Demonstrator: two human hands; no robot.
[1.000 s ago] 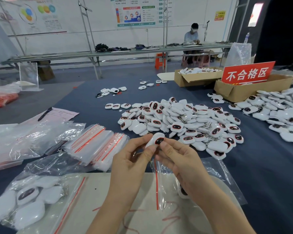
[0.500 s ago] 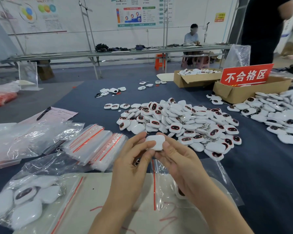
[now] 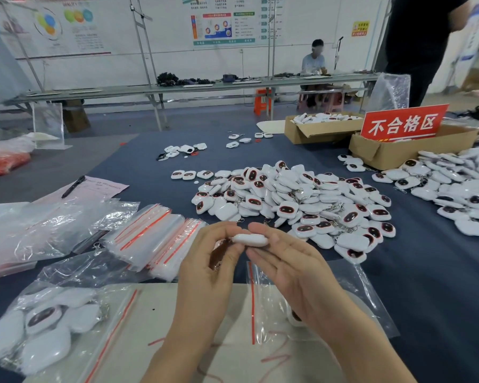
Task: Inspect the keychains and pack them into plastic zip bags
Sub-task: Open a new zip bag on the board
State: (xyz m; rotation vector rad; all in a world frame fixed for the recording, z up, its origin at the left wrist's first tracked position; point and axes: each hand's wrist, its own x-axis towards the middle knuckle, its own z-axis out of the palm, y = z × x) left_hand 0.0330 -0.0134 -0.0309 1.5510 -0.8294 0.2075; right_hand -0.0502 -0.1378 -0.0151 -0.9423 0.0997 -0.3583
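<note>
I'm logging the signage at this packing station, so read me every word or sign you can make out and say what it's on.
"不合格区": white characters on the red sign standing in the cardboard box.
Wall posters: too small and blurred to read.
Yellow notice: blurred.
Pink paper form: print too small.
Keychains and zip bags: no text visible.

Single head view, looking forward and down, close over hands, table [image 3: 426, 286] stretching beyond

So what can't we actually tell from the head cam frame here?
- Held keychain: seen edge-on, its face is not visible, so no defect check.
- Key ring: hidden behind the left hand.
- Open zip bag contents: covered by the right hand.
- Pink form: print too small.
</note>
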